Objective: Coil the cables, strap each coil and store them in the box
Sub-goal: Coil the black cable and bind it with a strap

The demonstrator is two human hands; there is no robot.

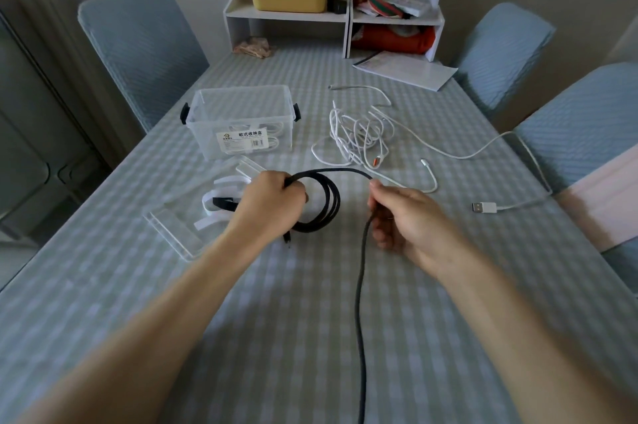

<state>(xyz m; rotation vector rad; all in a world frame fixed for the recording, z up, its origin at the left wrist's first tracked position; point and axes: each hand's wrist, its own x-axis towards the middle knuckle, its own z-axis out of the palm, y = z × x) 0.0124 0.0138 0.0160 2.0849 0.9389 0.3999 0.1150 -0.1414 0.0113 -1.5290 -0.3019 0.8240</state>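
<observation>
Left hand (272, 202) gripping the black cable (326, 206) at its coiled loops, just above the checked table (310, 320). Right hand (404, 220) pinching the same cable's loose run (rest trailing toward the near edge). Clear box (241, 123) far left, white cables (362, 133) tangled to its right, straps (221, 202) beside the left hand.

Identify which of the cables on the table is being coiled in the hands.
The black braided cable: left hand grips its loops, right hand feeds its tail. The tangled white cables lie untouched beyond.
</observation>
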